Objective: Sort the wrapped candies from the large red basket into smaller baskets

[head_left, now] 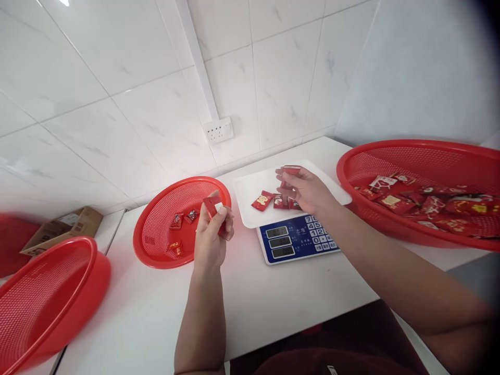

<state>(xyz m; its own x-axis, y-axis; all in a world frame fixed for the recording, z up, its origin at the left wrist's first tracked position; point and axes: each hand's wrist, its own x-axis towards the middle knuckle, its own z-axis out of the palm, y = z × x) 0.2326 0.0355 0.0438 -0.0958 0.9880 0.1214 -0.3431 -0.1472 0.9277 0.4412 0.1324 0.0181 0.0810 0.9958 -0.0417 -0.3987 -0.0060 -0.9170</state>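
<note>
My left hand (213,229) is closed around small red packets (212,206), just in front of a red mesh basket (146,250) with a few wrapped packets on its bottom. My right hand (302,190) is over the white tray (248,216) of a digital scale, its fingers gripping a red packet (291,169). Several red packets (262,200) lie on the tray beneath and beside the fingers, partly hidden by them. The blue panel (299,239) of the scale, with displays and number keys, faces me.
To the right stands a large red basket (390,148) heaped with wrapped packets (402,203). At the left are another red basket (91,265) and a cardboard box (88,224). A tiled wall with a socket (217,130) rises behind the white table (156,312).
</note>
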